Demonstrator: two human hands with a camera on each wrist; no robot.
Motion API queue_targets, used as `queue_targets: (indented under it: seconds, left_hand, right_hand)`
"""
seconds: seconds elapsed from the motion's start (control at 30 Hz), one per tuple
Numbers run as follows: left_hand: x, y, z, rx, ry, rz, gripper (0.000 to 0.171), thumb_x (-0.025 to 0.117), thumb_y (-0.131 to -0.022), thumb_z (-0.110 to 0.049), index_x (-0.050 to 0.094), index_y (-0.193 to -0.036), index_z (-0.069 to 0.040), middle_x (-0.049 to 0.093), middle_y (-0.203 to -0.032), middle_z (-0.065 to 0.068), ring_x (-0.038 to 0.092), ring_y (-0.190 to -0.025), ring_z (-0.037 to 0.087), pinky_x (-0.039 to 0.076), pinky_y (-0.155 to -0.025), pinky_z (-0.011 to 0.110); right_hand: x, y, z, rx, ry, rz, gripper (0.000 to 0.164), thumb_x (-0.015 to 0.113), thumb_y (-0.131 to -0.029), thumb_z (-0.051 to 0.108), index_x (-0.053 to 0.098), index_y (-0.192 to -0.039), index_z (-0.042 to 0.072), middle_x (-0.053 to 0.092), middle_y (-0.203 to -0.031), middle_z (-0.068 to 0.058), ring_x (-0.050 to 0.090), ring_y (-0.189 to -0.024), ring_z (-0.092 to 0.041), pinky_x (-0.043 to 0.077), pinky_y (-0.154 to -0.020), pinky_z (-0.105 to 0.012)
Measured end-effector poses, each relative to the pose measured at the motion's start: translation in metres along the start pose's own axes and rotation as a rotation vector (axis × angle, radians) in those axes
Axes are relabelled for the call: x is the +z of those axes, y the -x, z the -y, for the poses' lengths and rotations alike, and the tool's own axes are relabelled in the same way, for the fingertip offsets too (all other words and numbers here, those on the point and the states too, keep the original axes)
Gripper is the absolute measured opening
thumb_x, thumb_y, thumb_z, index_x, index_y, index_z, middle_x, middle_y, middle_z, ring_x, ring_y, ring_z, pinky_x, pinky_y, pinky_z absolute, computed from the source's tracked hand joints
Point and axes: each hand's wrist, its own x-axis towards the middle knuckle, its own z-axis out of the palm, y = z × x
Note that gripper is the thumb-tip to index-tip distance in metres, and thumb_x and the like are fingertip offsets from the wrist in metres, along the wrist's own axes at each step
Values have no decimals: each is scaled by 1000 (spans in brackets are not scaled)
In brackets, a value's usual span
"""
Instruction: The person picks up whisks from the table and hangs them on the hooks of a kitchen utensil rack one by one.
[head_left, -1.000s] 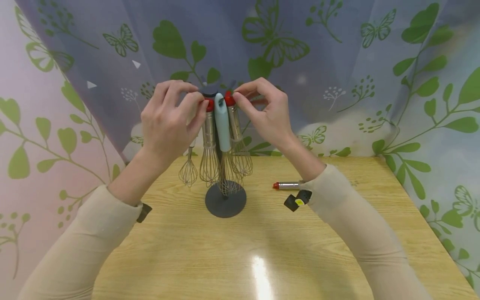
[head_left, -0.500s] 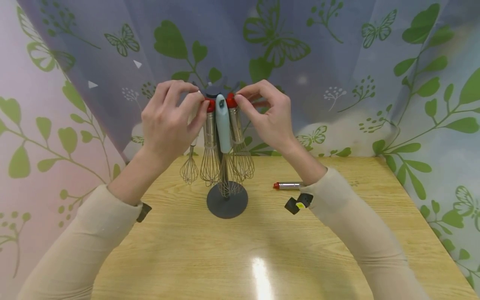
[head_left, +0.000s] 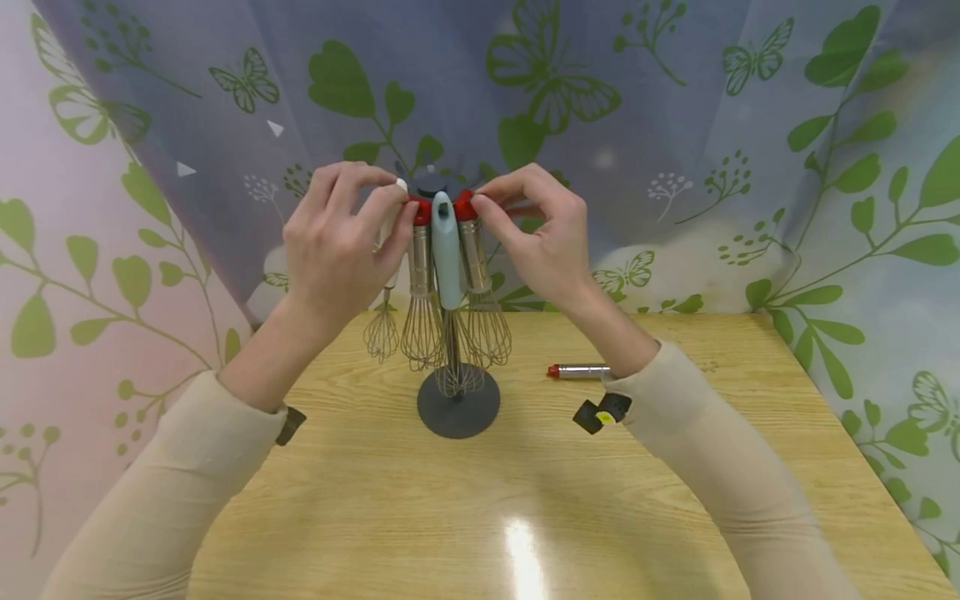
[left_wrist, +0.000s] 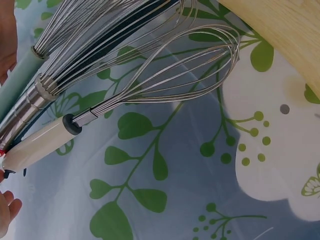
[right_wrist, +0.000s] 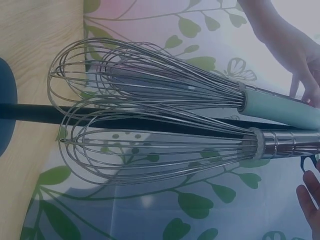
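Note:
Several wire whisks hang around a dark upright stand, whose round base (head_left: 459, 417) rests on the table. My left hand (head_left: 337, 233) pinches the red end of a steel-handled whisk (head_left: 422, 258) at the top left. On the other side, my right hand (head_left: 543, 229) pinches the red end of a second steel-handled whisk (head_left: 473, 254). Between them hangs a whisk with a pale blue-green handle (head_left: 447, 258). A smaller whisk with a cream handle (left_wrist: 42, 145) hangs at the far left, its handle mostly behind my left hand in the head view.
A steel handle with a red end (head_left: 581, 371) lies on the wooden table (head_left: 450, 508), partly covered by my right forearm. Behind the stand hangs a curtain (head_left: 645, 125) with green leaves and butterflies, and patterned cloth (head_left: 885, 275) flanks both sides.
The stand's base and the hanging whisks have shifted slightly to the right. My right hand has moved a little right with them; my left hand is almost still.

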Motion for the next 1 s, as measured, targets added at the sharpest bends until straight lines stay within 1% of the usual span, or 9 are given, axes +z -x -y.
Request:
queue_targets:
  seconds: [0.13, 0.27, 0.47, 0.63, 0.83, 1.0]
  left_hand:
    - [0, 0, 0, -4, -3, 5, 14, 67, -100, -14, 72, -95, -2, 75, -100, 15, 67, -96, 37, 62, -76, 47]
    - [0, 0, 1, -6, -4, 6, 14, 66, -101, -15, 72, -95, -3, 75, -101, 15, 67, -97, 37, 62, -76, 47]
    - [0, 1, 1, -10, -3, 13, 16, 65, -101, -16, 73, -97, -3, 75, -101, 15, 67, -97, 37, 62, -75, 47]
    - [0, 1, 1, -16, 4, 22, 17, 65, -102, -16, 72, -96, -1, 74, -101, 16, 66, -98, 37, 62, -76, 47]
    - [0, 1, 0, -17, 7, 31, 18, 64, -102, -16, 71, -96, -1, 74, -102, 16, 66, -99, 37, 62, -75, 46]
    - [0, 1, 0, -21, 13, 33, 18, 64, -102, -16, 70, -96, 0, 74, -103, 16, 66, -100, 37, 62, -73, 46]
  right_hand:
    - [-1, 1, 1, -2, -8, 0, 10, 75, -95, 6, 76, -99, -3, 73, -94, -18, 67, -84, -4, 63, -76, -25]
    - [-1, 1, 2, -3, -9, 0, 9, 75, -95, 5, 76, -99, -3, 72, -93, -18, 66, -84, -3, 63, -75, -25]
    - [-1, 2, 3, -1, -13, -4, 8, 75, -95, 5, 76, -98, -3, 72, -93, -18, 68, -83, -7, 63, -73, -25]
    - [-1, 4, 5, 9, -18, -1, 7, 75, -95, 5, 76, -98, -2, 73, -93, -17, 68, -83, -7, 63, -73, -26]
    - [-1, 5, 7, 11, -14, -1, 8, 75, -95, 5, 75, -97, -2, 73, -93, -17, 69, -82, -9, 65, -72, -30]
    - [-3, 6, 9, 2, -10, 7, 8, 76, -95, 5, 76, -98, -2, 73, -93, -17, 70, -83, -12, 65, -72, -32]
